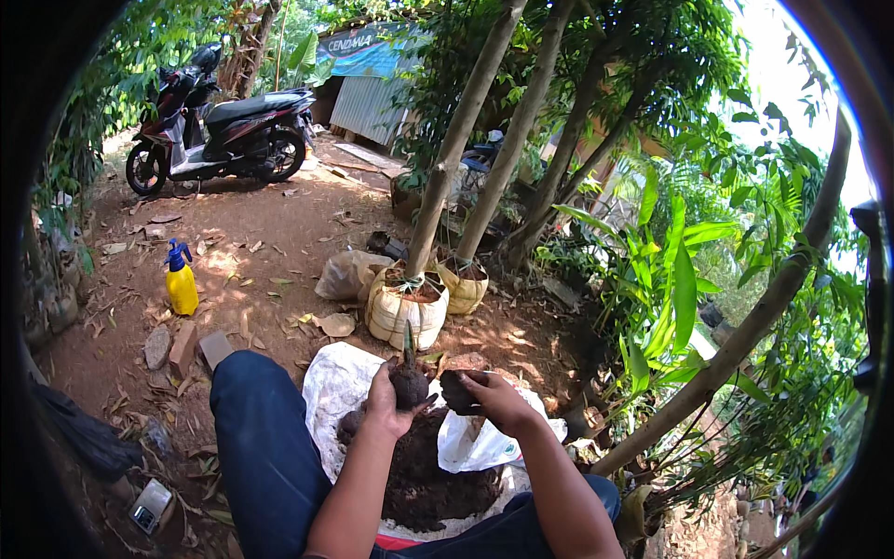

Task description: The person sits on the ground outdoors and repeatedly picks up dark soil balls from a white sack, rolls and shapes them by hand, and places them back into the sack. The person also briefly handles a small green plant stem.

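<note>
A round ball of dark soil (410,388) rests in my left hand (388,409), with a short pointed green shoot (408,342) standing up from its top. Just to its right, my right hand (492,400) grips a clump of dark soil (457,393); a small gap separates the clump from the ball. Beneath both hands, a heap of loose dark soil (440,489) lies on a white woven sack (328,381). A white plastic bag (482,444) with printing lies over the right part of the heap. Another rounded soil lump (348,425) sits partly hidden behind my left forearm.
A yellow pressure sprayer (181,283), several bricks and stones (183,346) and a phone (152,504) are at left. Ahead stand saplings in wrapped root balls (405,318). A leaning trunk (733,356) crosses the right side. A scooter (230,133) is parked farther back.
</note>
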The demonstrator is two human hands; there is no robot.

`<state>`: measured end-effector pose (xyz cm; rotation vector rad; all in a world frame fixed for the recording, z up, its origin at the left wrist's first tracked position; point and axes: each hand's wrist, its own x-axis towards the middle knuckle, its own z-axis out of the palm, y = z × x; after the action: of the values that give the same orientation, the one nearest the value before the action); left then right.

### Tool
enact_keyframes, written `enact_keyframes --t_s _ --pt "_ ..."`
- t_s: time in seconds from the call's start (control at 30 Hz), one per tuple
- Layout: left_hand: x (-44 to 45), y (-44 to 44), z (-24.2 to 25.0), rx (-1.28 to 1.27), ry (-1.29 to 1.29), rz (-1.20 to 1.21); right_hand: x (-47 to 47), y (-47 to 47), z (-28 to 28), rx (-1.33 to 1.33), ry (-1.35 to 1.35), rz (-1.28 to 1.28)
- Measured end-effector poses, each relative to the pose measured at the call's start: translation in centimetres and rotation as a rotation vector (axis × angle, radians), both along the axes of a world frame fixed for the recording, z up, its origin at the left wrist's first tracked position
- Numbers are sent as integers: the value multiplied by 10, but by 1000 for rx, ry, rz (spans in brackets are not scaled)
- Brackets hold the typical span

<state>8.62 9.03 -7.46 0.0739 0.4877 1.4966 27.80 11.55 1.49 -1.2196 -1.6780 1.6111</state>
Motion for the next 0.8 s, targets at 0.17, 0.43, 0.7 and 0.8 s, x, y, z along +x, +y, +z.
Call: enact_keyframes --t_s 0.17,0.43,0.7,0.8 --pt "12 3 -5 75 72 -43 -1 1 -7 38 -6 85" --pt "10 -1 -3 188 37 -198 -1 8 -8 276 51 -111" --pt "21 -12 7 362 -27 -366 7 20 -9 306 -49 -308" --pt "23 -12 7 370 -31 -344 12 19 -14 329 -110 -300"
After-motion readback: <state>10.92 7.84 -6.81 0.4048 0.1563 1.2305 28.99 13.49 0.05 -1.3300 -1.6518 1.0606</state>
